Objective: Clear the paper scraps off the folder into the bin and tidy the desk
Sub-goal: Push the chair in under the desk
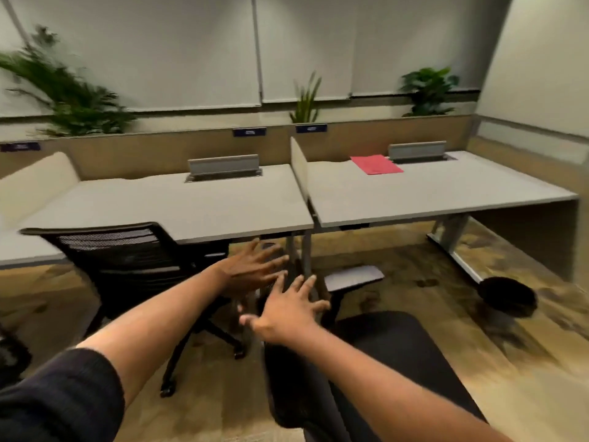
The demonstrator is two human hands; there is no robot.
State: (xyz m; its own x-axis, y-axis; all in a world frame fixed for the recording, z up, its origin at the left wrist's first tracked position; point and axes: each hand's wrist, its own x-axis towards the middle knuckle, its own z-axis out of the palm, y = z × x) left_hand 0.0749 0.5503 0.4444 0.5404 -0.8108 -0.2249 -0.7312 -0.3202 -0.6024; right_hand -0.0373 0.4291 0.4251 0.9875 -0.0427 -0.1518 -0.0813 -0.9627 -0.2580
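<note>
A red folder [376, 164] is seen lying flat on the right desk [430, 194], near its back edge and just beside a grey raised flap [417, 150] set into the desk top. No paper scraps can be made out on the folder; the picture is too blurred to tell. A dark round bin [506, 296] stands on the floor in front of the folder, below the desk's right end and next to a desk leg.

Both arms are held out forward, low and well short of the folder. The left hand [251, 269] is spread open, fingers apart, with nothing in it. The right hand [287, 309] is likewise open and empty, fingers splayed, just beside the left hand and nearer the camera. Neither hand touches the desk.

To the left of the folder, past a low divider panel [299, 167], a 2nd desk [178, 205] is seen with its own grey flap. A black mesh chair [127, 260] is pushed up to that desk. Another black chair [382, 362] is seen under the right arm, its armrest [353, 277] pointing toward the folder's desk. 3 green plants are ranged along the ledge behind the folder.
</note>
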